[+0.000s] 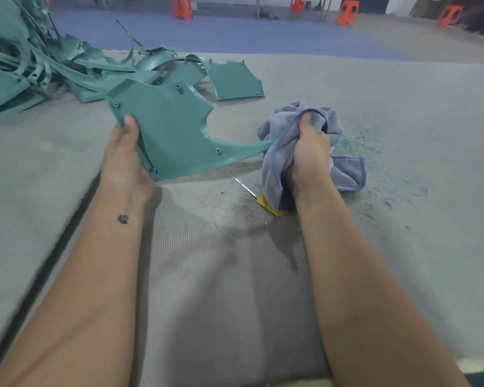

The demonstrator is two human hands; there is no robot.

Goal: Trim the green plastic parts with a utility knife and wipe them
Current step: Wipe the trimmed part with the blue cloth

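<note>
Grey felt table (403, 121) carries the work: left hand (123, 160) grips the green part (173, 132) by its near-left edge, its thin tip pointing right into the cloth (291, 129) bunched in the right hand (309, 152).

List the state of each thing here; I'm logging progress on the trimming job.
Green part: held up off the table by left hand.
Cloth: bunched in right hand, over the part's tip.
Knife: lying on table, blade out.
Pile of green parts: lying untouched.
</note>
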